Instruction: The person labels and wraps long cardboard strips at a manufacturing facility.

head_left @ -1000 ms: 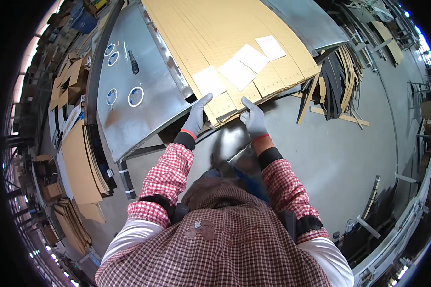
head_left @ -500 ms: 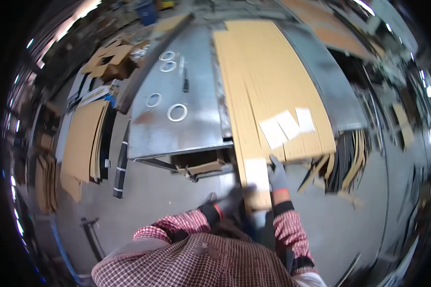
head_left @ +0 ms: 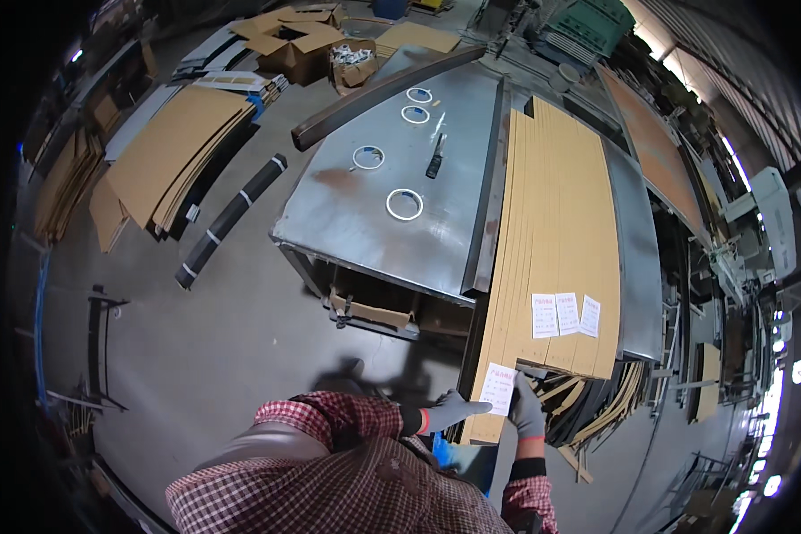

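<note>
Left hand [head_left: 452, 411]: grey glove with a red cuff, reaching out from a red checked sleeve, fingers laid flat and pointing right; fingertips touch the left edge of the label [head_left: 500, 388].
Right hand [head_left: 527, 409]: grey glove, forearm coming up from the lower edge, fingers pointing up and pressed on the label's right side.
Hands' state: close together, both flat against the label; neither is curled in a grip.
Label: one white paper slip with print, lying on the near end of the strips [head_left: 552, 249], just left of their near corner.
Strips: a stack of long tan cardboard strips side by side, running away from the person along the right of the tabletop [head_left: 356, 222]; the near end overhangs it.
Other labels [head_left: 565, 314]: three white slips in a row on the strips, just beyond the hands.
Scrap [head_left: 596, 405]: dark and tan offcuts hanging below the strips' near end, right of the right hand; count unclear.
Tabletop: grey metal sheet, left of the strips.
Tape rolls [head_left: 404, 204]: four white rings on the tabletop, well apart from the hands.
Knife [head_left: 434, 158]: one dark tool between the rolls and the strips.
Floor stacks [head_left: 165, 156]: curved cardboard sheets on the floor, far left.
Boxes [head_left: 294, 40]: open cartons at the far end.
</note>
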Available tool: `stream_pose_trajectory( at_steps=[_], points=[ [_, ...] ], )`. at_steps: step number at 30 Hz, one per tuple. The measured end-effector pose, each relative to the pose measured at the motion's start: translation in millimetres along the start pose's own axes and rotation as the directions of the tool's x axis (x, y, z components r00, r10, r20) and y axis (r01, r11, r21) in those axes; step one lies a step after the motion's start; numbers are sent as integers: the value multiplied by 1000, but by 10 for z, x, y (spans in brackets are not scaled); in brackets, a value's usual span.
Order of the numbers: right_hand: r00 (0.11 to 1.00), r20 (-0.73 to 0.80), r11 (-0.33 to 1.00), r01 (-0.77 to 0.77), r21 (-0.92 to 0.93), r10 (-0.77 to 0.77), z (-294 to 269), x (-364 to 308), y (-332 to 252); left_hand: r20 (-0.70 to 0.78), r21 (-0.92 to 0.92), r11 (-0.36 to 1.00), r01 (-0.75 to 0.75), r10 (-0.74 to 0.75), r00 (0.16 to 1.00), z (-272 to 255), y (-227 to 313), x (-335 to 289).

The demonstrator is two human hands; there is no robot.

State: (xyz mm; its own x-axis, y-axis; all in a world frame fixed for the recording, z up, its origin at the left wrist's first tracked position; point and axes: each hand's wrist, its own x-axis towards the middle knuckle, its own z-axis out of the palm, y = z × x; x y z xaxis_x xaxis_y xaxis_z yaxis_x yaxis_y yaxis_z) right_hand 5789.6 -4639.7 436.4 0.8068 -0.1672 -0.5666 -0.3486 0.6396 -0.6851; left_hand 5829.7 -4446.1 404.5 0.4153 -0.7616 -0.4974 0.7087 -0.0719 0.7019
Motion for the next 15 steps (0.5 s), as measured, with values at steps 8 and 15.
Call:
stream_pose_trajectory(
  at_steps=[8,15],
  points=[
    [999,-27,998,39,56,-38,298,-342,-9,90,902,425,-71,-24,996,-171,625,-122],
    [994,19,976,-100,-194,105,346,-200,-37,-52,834,537,129,-156,986,-148,575,-27]
  ],
)
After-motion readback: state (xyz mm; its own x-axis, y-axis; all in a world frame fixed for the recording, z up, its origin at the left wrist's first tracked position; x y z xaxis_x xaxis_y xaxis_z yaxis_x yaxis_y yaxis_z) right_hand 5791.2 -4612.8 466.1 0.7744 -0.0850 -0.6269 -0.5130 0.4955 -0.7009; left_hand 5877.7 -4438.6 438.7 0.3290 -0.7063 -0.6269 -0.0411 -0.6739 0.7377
